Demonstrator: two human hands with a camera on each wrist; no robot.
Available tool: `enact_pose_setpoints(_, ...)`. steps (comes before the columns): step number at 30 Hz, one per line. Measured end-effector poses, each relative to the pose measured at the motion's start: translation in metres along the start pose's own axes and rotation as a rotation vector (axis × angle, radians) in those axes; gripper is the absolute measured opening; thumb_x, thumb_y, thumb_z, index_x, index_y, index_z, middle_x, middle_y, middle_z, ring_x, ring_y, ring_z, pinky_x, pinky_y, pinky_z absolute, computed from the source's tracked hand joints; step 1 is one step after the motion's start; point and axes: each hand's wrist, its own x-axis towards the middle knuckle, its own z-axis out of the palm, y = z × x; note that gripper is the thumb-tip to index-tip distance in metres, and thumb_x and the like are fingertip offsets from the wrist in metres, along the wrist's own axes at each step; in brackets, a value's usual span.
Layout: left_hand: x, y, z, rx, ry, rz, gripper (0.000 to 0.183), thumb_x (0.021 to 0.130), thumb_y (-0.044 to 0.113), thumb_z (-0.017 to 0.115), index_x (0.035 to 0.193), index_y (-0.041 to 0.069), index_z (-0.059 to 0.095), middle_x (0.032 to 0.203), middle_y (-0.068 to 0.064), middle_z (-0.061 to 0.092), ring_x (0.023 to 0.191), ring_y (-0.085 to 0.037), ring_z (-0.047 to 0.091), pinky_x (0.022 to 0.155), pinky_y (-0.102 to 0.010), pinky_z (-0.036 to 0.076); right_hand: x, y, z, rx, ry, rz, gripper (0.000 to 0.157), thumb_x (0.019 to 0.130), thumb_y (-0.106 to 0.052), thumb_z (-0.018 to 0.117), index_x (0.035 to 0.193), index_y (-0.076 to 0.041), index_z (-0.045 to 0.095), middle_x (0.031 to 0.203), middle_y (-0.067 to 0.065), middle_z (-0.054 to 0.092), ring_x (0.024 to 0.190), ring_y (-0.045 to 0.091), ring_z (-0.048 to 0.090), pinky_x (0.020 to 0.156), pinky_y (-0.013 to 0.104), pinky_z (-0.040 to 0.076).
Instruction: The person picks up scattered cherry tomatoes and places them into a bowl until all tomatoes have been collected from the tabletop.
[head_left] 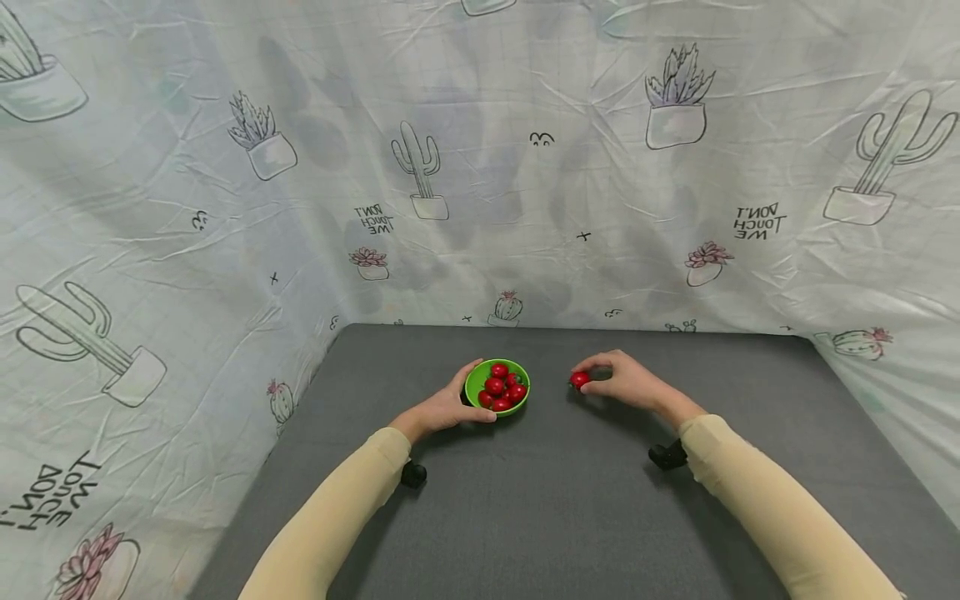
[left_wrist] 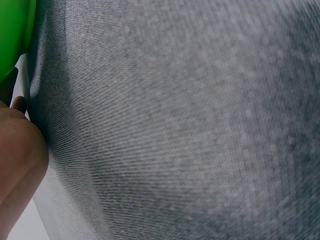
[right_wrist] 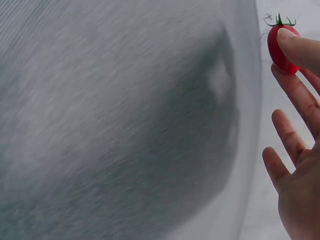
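Note:
A bright green bowl (head_left: 471,395) with several cherry tomatoes (head_left: 494,386) in it stands on the grey table. My left hand (head_left: 447,407) grips the bowl from its left side, thumb along the near rim and fingers round the far left. At the left edge of the left wrist view the green bowl (left_wrist: 15,30) shows above the hand (left_wrist: 20,160). To the right of the bowl, my right hand (head_left: 626,382) pinches one red cherry tomato (head_left: 579,380). In the right wrist view that tomato (right_wrist: 276,47), with its green stem leaves, sits between thumb and fingertips, the other fingers spread.
The grey table (head_left: 525,517) reaches back to a pale curtain (head_left: 480,167) printed with cacti, which also hangs along the left and right sides. A black wrist camera (head_left: 413,475) sits under the left sleeve, another black camera (head_left: 667,455) under the right.

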Motion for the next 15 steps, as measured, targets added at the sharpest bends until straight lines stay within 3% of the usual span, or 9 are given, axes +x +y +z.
enact_pose_setpoints(15, -0.006, 0.002, 0.006, -0.011, 0.024, 0.012, 0.109, 0.083, 0.034, 0.087, 0.165, 0.027, 0.015, 0.165, -0.010, 0.021, 0.150, -0.028, 0.024, 0.118, -0.054, 0.023, 0.014, -0.039, 0.000, 0.007, 0.013, -0.037, 0.043, 0.094, -0.037, 0.077, 0.132, -0.017, 0.071, 0.126, -0.002, 0.065, 0.138, 0.033, 0.038, 0.107, 0.061, 0.034)
